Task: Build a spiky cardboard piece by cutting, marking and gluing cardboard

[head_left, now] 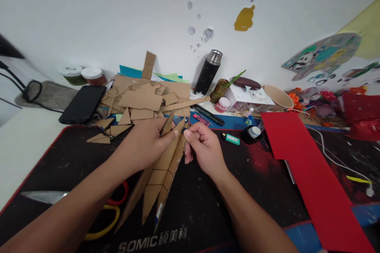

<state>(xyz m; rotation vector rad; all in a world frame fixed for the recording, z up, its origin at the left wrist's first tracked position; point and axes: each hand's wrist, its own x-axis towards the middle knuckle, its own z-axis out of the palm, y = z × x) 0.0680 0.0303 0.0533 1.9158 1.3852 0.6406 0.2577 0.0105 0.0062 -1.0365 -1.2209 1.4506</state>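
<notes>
My left hand [145,142] is closed around a cardboard piece [162,170] made of long pointed strips joined side by side, with pencil lines drawn across them. Its pointed ends reach down toward me over the black desk mat [208,213]. My right hand [203,148] pinches the right edge of the same piece near its top, thumb pressed against it. Both hands meet over the middle of the mat.
A heap of cardboard scraps [142,101] lies behind the hands, with a phone [83,103] to its left. Scissors [111,213] lie under my left forearm. A red paper sheet [308,170], a black flask [208,72], a green lighter [231,138] and a tape roll [253,131] sit to the right.
</notes>
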